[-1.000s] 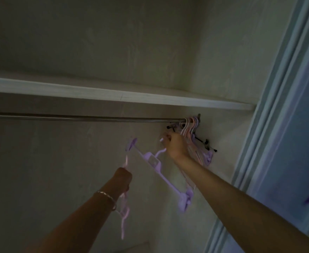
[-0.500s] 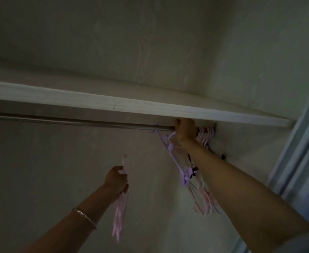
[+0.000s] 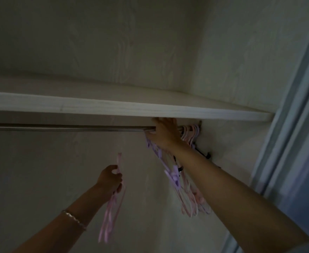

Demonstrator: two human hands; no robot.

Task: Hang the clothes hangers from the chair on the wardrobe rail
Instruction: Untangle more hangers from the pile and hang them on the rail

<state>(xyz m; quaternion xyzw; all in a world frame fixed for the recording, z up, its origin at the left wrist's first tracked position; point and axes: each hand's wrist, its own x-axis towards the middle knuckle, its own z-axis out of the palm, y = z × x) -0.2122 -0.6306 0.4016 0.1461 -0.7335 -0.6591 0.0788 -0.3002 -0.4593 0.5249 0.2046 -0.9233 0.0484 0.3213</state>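
Dim wardrobe interior, seen from below.

Nearest: both forearms raised. A bracelet [image 3: 74, 219] sits on the left wrist. The left hand [image 3: 110, 180] is below the rail, fingers curled around the hooks of a bunch of pink hangers [image 3: 111, 212], which dangle beside the wrist. Same grip as a second ago, with the hand a little nearer the rail.

Change: a second ago the purple clip hanger [image 3: 172, 172] was stretched flat between the two hands, well below the rail. It now hangs edge-on from the rail [image 3: 67, 127], directly under the right hand [image 3: 163, 132]. That hand has risen from below the rail to lie over it, just under the shelf, fingers spread and reaching left. The hand covers the hanger's hook, so I cannot tell whether the fingers still pinch it.

The right forearm crosses in front of the hung hangers [image 3: 190, 133] and hides most of their bodies. Their pink and white hooks are packed at the rail's right end, just beside the hand. A black clip hanger [image 3: 203, 153] shows behind them.

Farther: the pale shelf [image 3: 113, 106] runs close above the rail, leaving a narrow gap for the hand. The back panel [image 3: 113, 42] is beyond. A blue-grey door frame [image 3: 296, 125] borders the right.
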